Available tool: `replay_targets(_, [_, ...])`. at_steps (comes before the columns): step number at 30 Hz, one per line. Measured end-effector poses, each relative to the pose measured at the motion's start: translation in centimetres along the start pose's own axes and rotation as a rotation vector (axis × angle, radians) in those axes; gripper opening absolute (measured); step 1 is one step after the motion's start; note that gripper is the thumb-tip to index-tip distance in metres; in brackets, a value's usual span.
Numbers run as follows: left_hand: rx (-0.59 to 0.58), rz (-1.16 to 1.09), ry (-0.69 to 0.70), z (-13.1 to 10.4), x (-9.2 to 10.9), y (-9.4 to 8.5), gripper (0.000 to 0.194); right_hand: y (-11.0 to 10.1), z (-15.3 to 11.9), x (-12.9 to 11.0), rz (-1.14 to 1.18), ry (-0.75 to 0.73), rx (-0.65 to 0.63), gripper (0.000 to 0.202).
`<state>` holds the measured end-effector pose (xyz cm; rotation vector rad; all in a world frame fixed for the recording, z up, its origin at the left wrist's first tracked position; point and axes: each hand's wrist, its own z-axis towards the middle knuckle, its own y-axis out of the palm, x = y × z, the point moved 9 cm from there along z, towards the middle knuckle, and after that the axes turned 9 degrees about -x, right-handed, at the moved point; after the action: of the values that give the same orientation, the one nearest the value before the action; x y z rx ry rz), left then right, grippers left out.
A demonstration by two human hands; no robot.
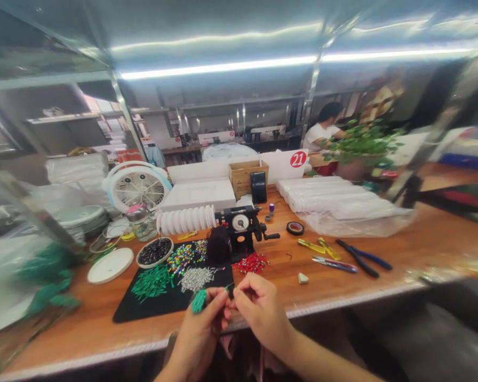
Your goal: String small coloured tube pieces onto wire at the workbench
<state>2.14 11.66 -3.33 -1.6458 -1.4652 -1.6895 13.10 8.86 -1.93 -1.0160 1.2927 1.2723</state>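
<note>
My left hand [205, 318] is at the table's front edge, with a green bundle [199, 301] at its knuckles. Its thumb and finger pinch a thin dark green piece [230, 286]. Touching it from the right, my right hand [258, 307] is closed in a pinch; what lies between its fingertips is too small to name. Just beyond the hands, a black mat [131, 312] bears green sticks [153, 282], silver pieces [196, 278], multicoloured beads [180, 258] and a bowl of black beads [155, 252]. Red pieces [252, 262] lie at the mat's right side.
A black winding device [241, 225] with a crank stands behind the mat. To the right are pliers [362, 257], snips [334, 264], yellow-handled tools [311, 245], black tape [295, 228] and plastic rolls [330, 199]. A fan [138, 188] stands back left. A person [324, 130] sits beyond.
</note>
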Motion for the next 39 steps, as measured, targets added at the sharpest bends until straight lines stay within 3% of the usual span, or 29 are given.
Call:
replay_targets(6, [0.023,0.072,0.006,-0.1,-0.1,-0.4,0.033,-0.6,0.1,-0.3,-0.073,0.033,0.05,0.031])
replay_targets(9, [0.029,0.243,0.011,-0.1,0.1,-0.8,0.032,-0.3,0.3,0.9,0.008,0.164,-0.003,0.033])
replay_targets(12, [0.038,0.418,0.004,-0.1,0.3,-0.7,0.031,-0.2,0.4,1.2,0.12,0.196,-0.024,0.034])
replay_targets(16, [0.077,0.273,-0.001,0.0,0.3,-0.6,0.042,-0.3,0.1,1.6,0.203,0.227,-0.022,0.035])
replay_targets(20, [-0.01,0.095,-0.06,0.3,-0.3,0.6,0.035,1.0,-0.2,2.7,0.326,0.249,-0.165,0.036])
replay_targets(24, [-0.066,0.147,-0.078,0.5,-0.3,1.3,0.042,1.9,-0.4,3.4,0.531,0.253,-0.273,0.031])
replay_targets(29, [0.002,0.156,-0.138,0.6,-1.0,0.6,0.034,-0.5,-0.5,3.3,0.35,0.274,-0.15,0.033])
replay_targets(33, [-0.115,0.089,-0.123,0.4,-1.3,1.7,0.035,-2.9,-0.5,2.4,0.185,0.216,0.028,0.031])
replay_targets(36, [-0.179,0.242,-0.136,0.1,-1.8,2.1,0.034,-2.4,-0.6,1.6,0.114,0.214,0.002,0.028])
replay_targets(39, [-0.195,0.346,-0.141,0.1,-2.3,1.9,0.034,-0.9,-0.6,1.1,0.188,0.228,-0.09,0.03])
